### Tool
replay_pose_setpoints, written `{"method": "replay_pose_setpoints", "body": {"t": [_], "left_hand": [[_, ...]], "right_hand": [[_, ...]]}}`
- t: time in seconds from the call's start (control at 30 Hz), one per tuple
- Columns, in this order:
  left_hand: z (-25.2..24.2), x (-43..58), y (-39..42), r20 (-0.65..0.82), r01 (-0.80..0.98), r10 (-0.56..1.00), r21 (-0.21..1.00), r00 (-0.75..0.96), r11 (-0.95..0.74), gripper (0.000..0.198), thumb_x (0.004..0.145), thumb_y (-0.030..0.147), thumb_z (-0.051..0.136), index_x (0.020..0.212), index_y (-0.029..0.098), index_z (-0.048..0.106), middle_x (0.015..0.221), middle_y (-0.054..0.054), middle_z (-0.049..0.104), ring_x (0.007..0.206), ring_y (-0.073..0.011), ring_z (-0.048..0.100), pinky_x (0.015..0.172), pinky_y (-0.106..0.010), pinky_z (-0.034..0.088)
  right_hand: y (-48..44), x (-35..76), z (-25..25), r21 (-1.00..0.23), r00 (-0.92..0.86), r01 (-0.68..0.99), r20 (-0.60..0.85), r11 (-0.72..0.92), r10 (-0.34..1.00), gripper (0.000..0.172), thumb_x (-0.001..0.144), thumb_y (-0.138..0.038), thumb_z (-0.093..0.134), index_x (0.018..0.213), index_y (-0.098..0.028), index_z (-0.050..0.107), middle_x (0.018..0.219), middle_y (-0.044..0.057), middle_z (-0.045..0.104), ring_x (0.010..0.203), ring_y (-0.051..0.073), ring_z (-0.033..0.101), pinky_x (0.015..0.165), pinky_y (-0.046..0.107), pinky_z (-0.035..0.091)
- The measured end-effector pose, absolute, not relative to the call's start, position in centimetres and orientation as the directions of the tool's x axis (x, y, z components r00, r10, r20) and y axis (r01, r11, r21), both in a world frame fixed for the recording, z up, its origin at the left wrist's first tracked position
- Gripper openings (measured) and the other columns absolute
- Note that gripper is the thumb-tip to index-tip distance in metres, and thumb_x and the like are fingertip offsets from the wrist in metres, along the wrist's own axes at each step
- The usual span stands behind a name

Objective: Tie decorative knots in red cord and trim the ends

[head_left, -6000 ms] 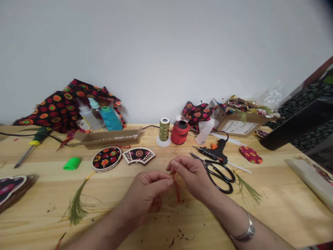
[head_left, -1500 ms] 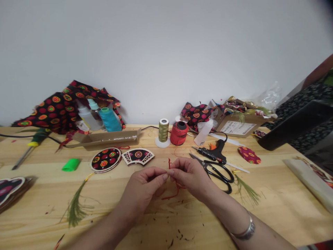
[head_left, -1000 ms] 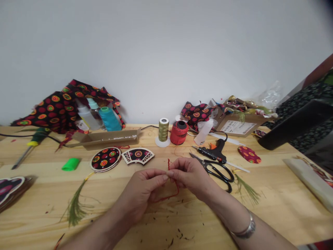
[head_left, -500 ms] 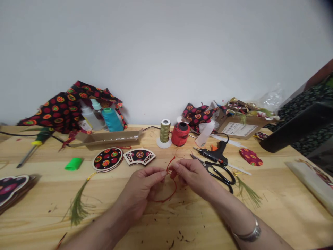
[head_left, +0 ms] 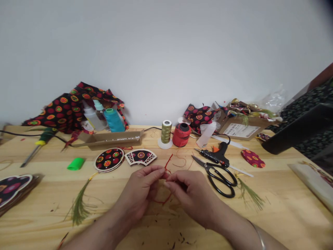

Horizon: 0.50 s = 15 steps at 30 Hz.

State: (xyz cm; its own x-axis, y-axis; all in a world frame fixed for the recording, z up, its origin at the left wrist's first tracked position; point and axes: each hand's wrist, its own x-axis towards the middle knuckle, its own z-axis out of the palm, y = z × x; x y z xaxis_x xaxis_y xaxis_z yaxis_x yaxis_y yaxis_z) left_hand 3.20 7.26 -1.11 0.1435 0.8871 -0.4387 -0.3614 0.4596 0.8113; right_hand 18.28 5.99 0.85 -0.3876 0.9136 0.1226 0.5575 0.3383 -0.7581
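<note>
Between my hands runs a thin red cord (head_left: 163, 202), its loop hanging below the fingers and a short end sticking up above them. My left hand (head_left: 142, 187) pinches the cord between thumb and forefinger. Close against it, my right hand (head_left: 191, 194) pinches the cord too, its fingertips partly hiding the crossing. Just beyond my left hand lies a fan-shaped wooden ornament (head_left: 141, 157) with patterned fabric. A round fabric ornament (head_left: 109, 159) with a green tassel (head_left: 81, 205) is left of it. Black-handled scissors (head_left: 221, 178) lie open beside my right hand.
Behind stand a gold thread spool (head_left: 166, 132), a red cord spool (head_left: 181, 134) and a white bottle (head_left: 206, 134). A glue gun (head_left: 215, 154) lies beyond the scissors. At left are a screwdriver (head_left: 36, 147), a green tube (head_left: 76, 163) and a shallow cardboard box (head_left: 111, 139).
My right hand has turned and moved slightly lower, its thumb now under the crossing. The hanging cord loop has become smaller. My left hand keeps its pinch.
</note>
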Motion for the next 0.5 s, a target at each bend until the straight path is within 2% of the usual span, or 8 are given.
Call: {"method": "replay_pose_setpoints", "body": {"t": [0.07,0.13,0.23,0.3,0.4,0.43,0.5], "left_hand": [[-1.1,3.2,7.3,-0.449,-0.378,0.880,0.796,0.156,0.473,0.006,0.068,0.018,0.069,0.070,0.014,0.066,0.066,-0.002,0.068,0.053,-0.0072,0.056,0.047,-0.015,0.038],[-1.1,3.1,7.3,-0.465,-0.391,0.871,0.780,0.162,0.489,0.007,0.068,0.018,0.069,0.071,0.013,0.066,0.068,-0.003,0.069,0.053,-0.0083,0.058,0.045,-0.015,0.038],[-1.1,3.1,7.4,-0.481,-0.417,0.860,0.755,0.173,0.506,0.009,0.066,0.019,0.070,0.071,0.013,0.064,0.067,-0.003,0.068,0.044,-0.0050,0.052,0.038,-0.013,0.033],[-1.2,3.0,7.4,-0.482,-0.441,0.856,0.738,0.186,0.511,0.011,0.065,0.019,0.070,0.069,0.013,0.062,0.062,-0.001,0.065,0.037,-0.0014,0.042,0.034,-0.012,0.026],[-1.2,3.0,7.5,-0.484,-0.466,0.851,0.716,0.204,0.519,0.013,0.063,0.018,0.071,0.065,0.012,0.060,0.053,0.004,0.057,0.033,0.0013,0.030,0.032,-0.011,0.017],[-1.2,3.0,7.5,-0.486,-0.471,0.850,0.712,0.204,0.520,0.014,0.063,0.018,0.071,0.065,0.012,0.059,0.051,0.005,0.055,0.033,0.0014,0.028,0.032,-0.010,0.015],[-1.2,3.1,7.6,-0.489,-0.477,0.849,0.709,0.200,0.520,0.014,0.063,0.018,0.071,0.066,0.013,0.059,0.049,0.006,0.053,0.033,0.0012,0.029,0.032,-0.010,0.015]], "right_hand": [[5.6,18.1,0.7,-0.632,-0.467,0.620,0.179,0.465,0.866,0.019,0.087,-0.023,0.046,0.076,-0.019,0.060,0.069,0.000,0.065,0.060,0.011,0.055,0.057,0.023,0.037],[5.4,18.1,0.3,-0.465,-0.550,0.665,0.226,0.585,0.804,0.020,0.089,-0.021,0.042,0.079,-0.017,0.059,0.072,0.003,0.065,0.064,0.014,0.057,0.058,0.026,0.037],[5.6,18.1,-0.3,-0.209,-0.674,0.664,0.247,0.718,0.696,0.014,0.086,-0.016,0.043,0.080,-0.016,0.056,0.071,0.004,0.063,0.063,0.018,0.055,0.054,0.029,0.034],[5.7,18.2,-0.5,-0.106,-0.729,0.633,0.251,0.767,0.637,0.010,0.080,-0.011,0.047,0.079,-0.016,0.056,0.069,0.003,0.061,0.059,0.018,0.053,0.052,0.029,0.032],[5.7,18.4,-0.3,-0.076,-0.802,0.544,0.245,0.836,0.544,0.007,0.076,-0.012,0.051,0.074,-0.016,0.057,0.065,0.002,0.061,0.056,0.016,0.051,0.050,0.029,0.031],[5.6,18.5,0.0,-0.120,-0.821,0.499,0.250,0.858,0.513,0.009,0.077,-0.017,0.052,0.070,-0.017,0.057,0.063,0.002,0.060,0.055,0.015,0.050,0.049,0.029,0.031],[5.6,18.7,0.5,-0.296,-0.814,0.406,0.313,0.865,0.489,0.023,0.079,-0.028,0.053,0.059,-0.018,0.055,0.057,0.001,0.059,0.052,0.013,0.049,0.048,0.027,0.032]]}}
